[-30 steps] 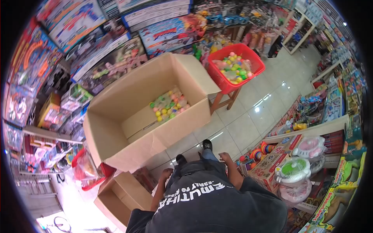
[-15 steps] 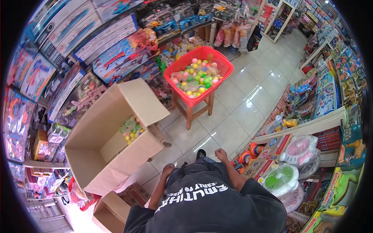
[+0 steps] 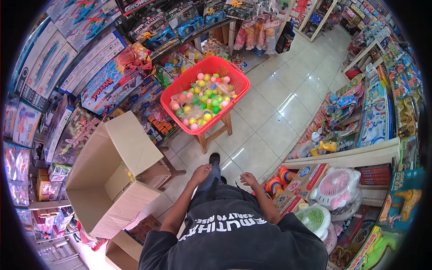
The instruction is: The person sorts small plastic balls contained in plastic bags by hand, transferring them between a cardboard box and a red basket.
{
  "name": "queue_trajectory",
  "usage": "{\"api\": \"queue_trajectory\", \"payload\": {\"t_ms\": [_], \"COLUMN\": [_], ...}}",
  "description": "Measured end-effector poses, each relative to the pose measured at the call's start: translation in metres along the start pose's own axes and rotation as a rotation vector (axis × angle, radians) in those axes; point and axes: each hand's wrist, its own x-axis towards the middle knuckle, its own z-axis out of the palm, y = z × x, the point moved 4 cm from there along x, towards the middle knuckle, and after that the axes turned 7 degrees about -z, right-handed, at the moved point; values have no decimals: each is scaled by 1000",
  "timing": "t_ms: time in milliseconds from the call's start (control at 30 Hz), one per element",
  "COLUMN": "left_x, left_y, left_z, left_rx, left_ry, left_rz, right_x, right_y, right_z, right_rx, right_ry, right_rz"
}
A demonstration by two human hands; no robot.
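My left hand (image 3: 202,174) hangs in front of my body with its fingers curled in, and nothing shows in it. My right hand (image 3: 248,179) is also held low, its fingers loosely bent and apart, holding nothing. Ahead of both hands is a red plastic basket (image 3: 242,81) on a wooden stool (image 3: 219,133). Small colourful balls (image 3: 204,96), some in clear plastic bags, fill the basket. To the left stands a large open cardboard box (image 3: 137,146), with a few balls visible past its flap. Neither hand touches the basket or the box.
A smaller cardboard box (image 3: 123,249) sits at lower left. Shelves of boxed toys (image 3: 101,92) line the left side. At right are wrapped toy fans (image 3: 335,186), stacking ring toys (image 3: 279,180) and a low shelf edge (image 3: 355,153). A tiled floor (image 3: 256,130) runs between.
I have stepped forward, a foot now showing nearer the stool. The basket appears closer and the cardboard box has shifted left in view. My left hand is raised further; my right fingers have loosened.
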Motion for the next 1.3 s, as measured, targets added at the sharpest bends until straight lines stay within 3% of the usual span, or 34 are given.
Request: {"api": "queue_trajectory", "payload": {"t_ms": [167, 233, 300, 467, 533, 633, 700, 800, 833, 933, 967, 1033, 1067, 1133, 1300], "left_x": [6, 14, 27, 80, 99, 132, 155, 182, 186, 193, 195, 197, 197, 197, 197], "left_y": [113, 155, 192, 241, 248, 233, 212, 182, 175, 159, 153, 149, 147, 143, 147], "left_z": [-31, -53, -79, -136, -160, -181, -187, -184, -182, -179, -174, -173, -172, -170, -169], "left_rx": [-39, -64, -46, -34, 19, 116, 136, 204, 294, 433, 481, 477, 477, 470, 430], "left_ry": [-42, 130, 191, 351, 500, 544, 539, 459, 448, 364, 288, 281, 275, 262, 244], "left_rz": [178, 351, 403, 463, 491, 380, 328, 257, 266, 198, 129, 112, 100, 75, 39], "right_x": [26, 36, 33, 31, 29, 49, 74, 115, 127, 151, 154, 163, 162, 158, 174], "right_y": [-61, -114, -179, -340, -396, -447, -460, -463, -459, -455, -450, -432, -425, -421, -429], "right_z": [-40, -55, -59, -33, -14, 0, 9, 21, 26, 39, 42, 50, 53, 53, 39], "right_rx": [185, 287, 297, 286, 160, -29, -37, -407, -402, -807, -808, -1296, -1296, -1354, -1119], "right_ry": [75, 119, 76, -175, -431, -538, -528, -484, -500, -425, -432, -444, -452, -250, -370], "right_rz": [-96, -188, -269, -362, -609, -679, -652, -880, -871, -993, -986, -820, -818, -988, -1003]}}
